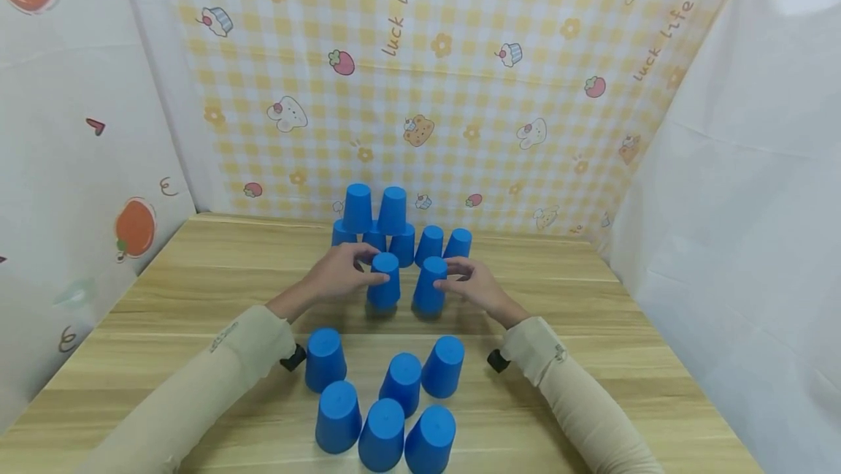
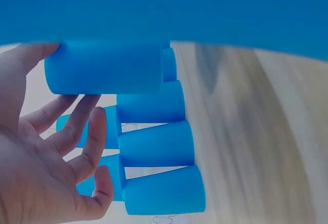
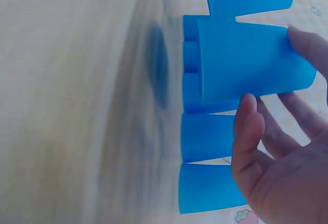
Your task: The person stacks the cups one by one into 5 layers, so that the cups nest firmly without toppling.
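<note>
My left hand (image 1: 342,271) pinches an upside-down blue cup (image 1: 385,283) between thumb and fingers. To its right, my right hand (image 1: 478,285) pinches a second blue cup (image 1: 430,288) the same way. Both cups stay upright, mouth down, with a small gap between them. Behind them a row of blue cups (image 1: 402,247) stands on the table, and two more cups (image 1: 358,209) are stacked on its left part. In the left wrist view the gripped cup (image 2: 105,69) has the thumb above and fingertips beneath. The right wrist view shows its gripped cup (image 3: 251,62) before the row.
Several blue cups (image 1: 338,415) stand mouth down on the wooden table (image 1: 565,401), nearer to me, between my forearms. A checkered cloth (image 1: 460,109) hangs behind the row. White cloths (image 1: 736,167) close off both sides.
</note>
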Demonstrator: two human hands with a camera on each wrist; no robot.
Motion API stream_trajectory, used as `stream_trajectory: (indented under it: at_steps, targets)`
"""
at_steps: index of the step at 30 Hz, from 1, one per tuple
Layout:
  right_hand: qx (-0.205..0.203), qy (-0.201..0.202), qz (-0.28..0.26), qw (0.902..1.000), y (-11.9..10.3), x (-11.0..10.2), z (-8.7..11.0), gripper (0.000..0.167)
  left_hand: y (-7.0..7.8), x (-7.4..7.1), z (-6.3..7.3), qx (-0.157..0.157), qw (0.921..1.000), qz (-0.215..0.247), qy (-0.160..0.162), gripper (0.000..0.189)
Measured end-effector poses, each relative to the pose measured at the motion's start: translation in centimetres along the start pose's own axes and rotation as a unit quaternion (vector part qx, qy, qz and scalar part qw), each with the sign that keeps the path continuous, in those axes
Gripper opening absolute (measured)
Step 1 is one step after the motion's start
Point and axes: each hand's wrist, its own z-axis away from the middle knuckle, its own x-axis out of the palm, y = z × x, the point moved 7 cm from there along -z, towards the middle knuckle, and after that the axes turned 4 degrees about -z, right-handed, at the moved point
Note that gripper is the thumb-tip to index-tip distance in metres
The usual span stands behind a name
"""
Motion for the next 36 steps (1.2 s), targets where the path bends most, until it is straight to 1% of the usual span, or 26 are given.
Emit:
stream_trajectory:
  at_steps: [4,10,14,16,20,24,27,30,36]
  targets:
    - [0.016,0.031,0.001,0.9994,-0.1,-1.0,-0.1,0.061,0.3,-0.6,-0.2,-0.004,0.9999,-0.007,0.013,0.051]
    - [0.019,0.063,-0.007,0.9978,-0.8,-2.3,-0.4,0.064,0.6,-1.8,-0.5,-0.024,0.9987,-0.015,0.042,0.051]
    - [0.03,0.081,-0.014,0.9962,-1.2,-3.1,-0.3,0.068,1.3,-2.7,-0.7,-0.021,0.9977,-0.02,0.062,0.052]
    - [0.038,0.085,-0.018,0.9955,-1.4,-3.4,-0.3,0.071,1.8,-3.0,-0.8,-0.019,0.9975,-0.018,0.066,0.052]
    - [0.041,0.088,-0.024,0.995,-1.6,-3.7,-0.4,0.07,2.9,-3.4,-0.9,-0.015,0.9972,-0.018,0.07,0.053]
    - [0.032,0.093,-0.023,0.9949,-2.0,-4.0,-0.5,0.063,3.9,-3.7,-1.2,-0.011,0.9972,-0.021,0.071,0.053]
    - [0.029,0.097,-0.015,0.9948,-2.3,-4.2,-0.5,0.06,4.3,-3.9,-1.5,-0.015,0.9972,-0.021,0.07,0.053]
    - [0.029,0.1,-0.012,0.9945,-2.5,-4.5,-0.6,0.062,4.8,-3.9,-1.8,-0.019,0.9971,-0.027,0.069,0.055]
    - [0.031,0.101,-0.021,0.9942,-3.0,-4.7,-0.9,0.058,5.8,-3.8,-2.4,-0.028,0.9967,-0.031,0.069,0.057]
